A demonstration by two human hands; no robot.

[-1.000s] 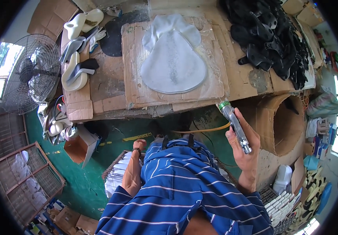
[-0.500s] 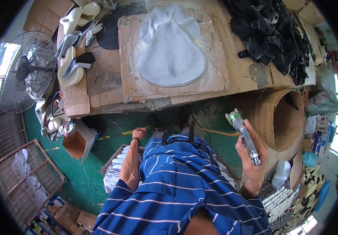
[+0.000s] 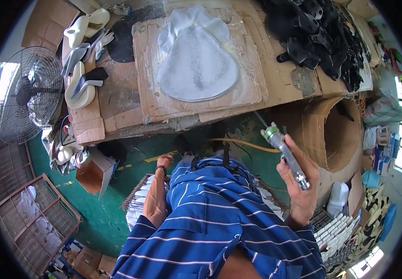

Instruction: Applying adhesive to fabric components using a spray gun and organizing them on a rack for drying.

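Observation:
My right hand (image 3: 303, 179) is wrapped round a metal spray gun (image 3: 288, 156) with a green ring near its nozzle. The nozzle points up and left, and a faint streak of mist shows in front of it. At my left side hangs my left hand (image 3: 165, 161), its fingers curled in with nothing seen in them. On the table ahead lies a pale, rounded teardrop-shaped pad (image 3: 198, 69) with grey speckles down its middle. Crinkled white fabric (image 3: 177, 25) spreads from its far end. Both rest on a cardboard sheet (image 3: 147, 88) and touch neither hand.
Black moulded parts (image 3: 310, 51) are heaped at the table's far right. Cream and grey curved pieces (image 3: 81, 93) lie at its left, beside a wire-caged fan (image 3: 31, 90). A large cardboard tube (image 3: 315, 135) stands at right, near an orange hose (image 3: 245, 145).
The spray gun has tilted and shifted slightly left, and a thin streak of mist now shows ahead of its nozzle. The table appears moved slightly left in view. My left hand stays curled.

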